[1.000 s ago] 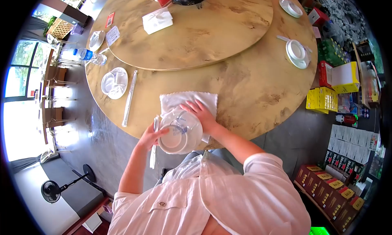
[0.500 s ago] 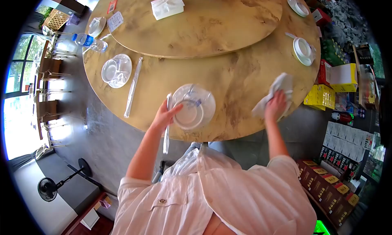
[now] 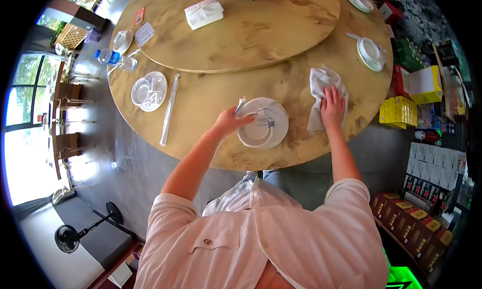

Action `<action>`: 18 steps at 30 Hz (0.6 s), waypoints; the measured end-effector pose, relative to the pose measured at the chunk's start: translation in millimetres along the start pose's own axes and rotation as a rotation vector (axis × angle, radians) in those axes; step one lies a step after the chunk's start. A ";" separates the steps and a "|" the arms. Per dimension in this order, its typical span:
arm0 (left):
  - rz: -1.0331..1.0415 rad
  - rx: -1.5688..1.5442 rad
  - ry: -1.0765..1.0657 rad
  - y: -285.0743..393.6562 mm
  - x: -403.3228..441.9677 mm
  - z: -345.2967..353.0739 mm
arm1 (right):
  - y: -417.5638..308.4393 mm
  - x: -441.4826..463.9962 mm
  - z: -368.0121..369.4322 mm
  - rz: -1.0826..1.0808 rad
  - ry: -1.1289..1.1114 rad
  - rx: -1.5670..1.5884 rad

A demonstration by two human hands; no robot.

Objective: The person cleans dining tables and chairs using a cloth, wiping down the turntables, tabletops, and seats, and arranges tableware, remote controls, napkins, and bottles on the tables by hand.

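Observation:
My left hand (image 3: 232, 122) is closed at the left rim of a plastic-wrapped dish set (image 3: 262, 128), a bowl on a plate with blue print on the film, with the thumb over the rim. A wrapped chopstick packet (image 3: 240, 106) is in the same hand, mostly hidden by it. The dish set is over the near part of the table; whether it touches the wood I cannot tell. To the right, my right hand (image 3: 332, 108) lies flat, fingers spread, on a crumpled white cloth (image 3: 321, 80) on the tabletop.
The round wooden table (image 3: 211, 95) bears a turntable (image 3: 271, 38) with a tissue pack (image 3: 204, 14). Another wrapped dish set (image 3: 155, 91) and chopstick packet (image 3: 169, 110) lie left, near a water bottle (image 3: 116, 59). Boxes (image 3: 398, 112) stand on the right; a fan (image 3: 67, 238) is lower left.
The dish set, chopstick packet and my left hand have moved right and slightly forward. My right hand and the cloth have shifted left and away from me; the cloth now lies more spread out.

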State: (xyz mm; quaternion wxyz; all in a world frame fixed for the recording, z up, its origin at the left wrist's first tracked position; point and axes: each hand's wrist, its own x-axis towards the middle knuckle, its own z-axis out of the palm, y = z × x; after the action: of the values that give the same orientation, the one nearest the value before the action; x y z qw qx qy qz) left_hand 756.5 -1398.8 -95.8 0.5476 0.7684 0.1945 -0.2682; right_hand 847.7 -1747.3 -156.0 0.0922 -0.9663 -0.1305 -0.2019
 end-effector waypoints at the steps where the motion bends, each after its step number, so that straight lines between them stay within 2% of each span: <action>1: -0.003 0.086 0.037 -0.2 -0.8 -0.9 | -1.6 -6.4 -2.1 0.027 0.001 -0.022; 3: 0.010 0.171 0.062 5.5 -6.3 5.4 | -7.0 -32.1 -16.5 0.045 -0.017 -0.046; 5: 0.213 0.601 0.496 23.3 -23.8 10.7 | -6.6 -56.5 -32.4 0.061 -0.032 -0.067; 6: 0.229 0.598 0.487 35.7 -29.2 14.6 | -3.4 -67.5 -40.3 0.047 -0.069 -0.046; 8: 0.591 0.484 0.482 65.4 -41.6 31.4 | 6.8 -76.7 -52.7 0.032 -0.106 -0.041; 10: 1.128 0.604 0.324 91.5 -48.7 63.1 | 12.9 -72.2 -55.1 0.005 -0.139 0.016; 11: 1.250 0.635 0.183 104.5 -55.6 79.6 | 18.0 -67.9 -54.2 -0.004 -0.152 0.036; 13: 1.452 0.858 0.136 117.4 -61.6 116.8 | 33.7 -57.9 -52.8 -0.044 -0.156 0.058; 16: 1.378 0.909 -0.056 93.9 -42.0 158.6 | 58.2 -34.2 -37.7 -0.131 -0.136 0.111; 17: 1.361 0.911 -0.039 86.2 -34.6 163.9 | 64.2 -23.7 -38.4 -0.140 -0.132 0.115; 18: 1.213 0.928 -0.071 74.0 -29.3 164.8 | 72.4 -17.1 -37.9 -0.145 -0.134 0.115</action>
State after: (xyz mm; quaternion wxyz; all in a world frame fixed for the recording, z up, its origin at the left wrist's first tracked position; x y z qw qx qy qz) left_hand 744.6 -1578.9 -65.2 0.2260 0.8828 -0.4118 0.0006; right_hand 839.6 -1828.5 -137.9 0.1235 -0.9587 -0.2175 -0.1353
